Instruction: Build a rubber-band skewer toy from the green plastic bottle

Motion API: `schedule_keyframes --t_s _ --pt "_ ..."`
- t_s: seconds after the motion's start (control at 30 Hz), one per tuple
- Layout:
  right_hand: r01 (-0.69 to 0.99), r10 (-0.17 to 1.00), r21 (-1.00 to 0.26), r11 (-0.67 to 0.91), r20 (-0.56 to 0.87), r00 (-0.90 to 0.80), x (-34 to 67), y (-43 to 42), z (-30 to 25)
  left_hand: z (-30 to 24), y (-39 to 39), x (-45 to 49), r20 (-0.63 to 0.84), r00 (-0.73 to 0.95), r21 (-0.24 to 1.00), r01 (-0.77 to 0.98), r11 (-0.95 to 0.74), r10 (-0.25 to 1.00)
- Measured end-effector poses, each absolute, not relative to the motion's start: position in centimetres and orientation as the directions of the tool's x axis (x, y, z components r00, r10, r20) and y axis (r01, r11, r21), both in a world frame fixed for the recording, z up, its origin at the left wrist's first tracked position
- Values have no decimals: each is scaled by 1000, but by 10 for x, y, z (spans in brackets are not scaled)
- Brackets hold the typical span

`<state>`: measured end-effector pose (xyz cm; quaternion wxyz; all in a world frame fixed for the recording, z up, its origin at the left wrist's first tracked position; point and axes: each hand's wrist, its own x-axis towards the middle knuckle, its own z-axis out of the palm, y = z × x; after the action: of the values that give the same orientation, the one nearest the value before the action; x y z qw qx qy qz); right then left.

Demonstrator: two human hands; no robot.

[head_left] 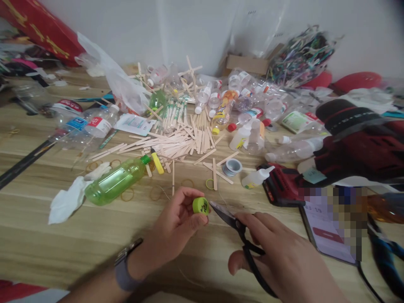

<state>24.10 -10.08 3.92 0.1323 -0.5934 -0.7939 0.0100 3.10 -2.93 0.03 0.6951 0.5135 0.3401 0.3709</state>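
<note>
Head view: I see left fingers (187, 193) closed in pinch on small round lime-green plastic cap (200, 206); right fingers (263, 225) curled around black-handled metal scissors (225, 216), tip just beside left fingertips. Risk, I judge: cap twisting under pressure, tip skidding into left thumb.

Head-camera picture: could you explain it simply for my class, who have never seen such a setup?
There is no robot: a person works bare-handed, filmed by a camera worn on the head, looking forward and down. The left hand holds a green cap between its fingers; the right hand holds black scissors, their tip close to the cap. On the wooden table are loose wooden sticks, a green bottle, a small grey spool and clear plastic bottles.
</note>
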Motion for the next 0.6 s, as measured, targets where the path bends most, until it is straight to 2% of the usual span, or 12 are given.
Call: schedule_keyframes --t_s 0.3,0.6 --pt "943 932 -92 321 205 -298 235 -101 45 -4 -30 31 -47 421 994 -68 84 906" --pt "947 926 7 320 208 -315 233 -99 45 -18 -33 27 190 363 976 34 -217 912"
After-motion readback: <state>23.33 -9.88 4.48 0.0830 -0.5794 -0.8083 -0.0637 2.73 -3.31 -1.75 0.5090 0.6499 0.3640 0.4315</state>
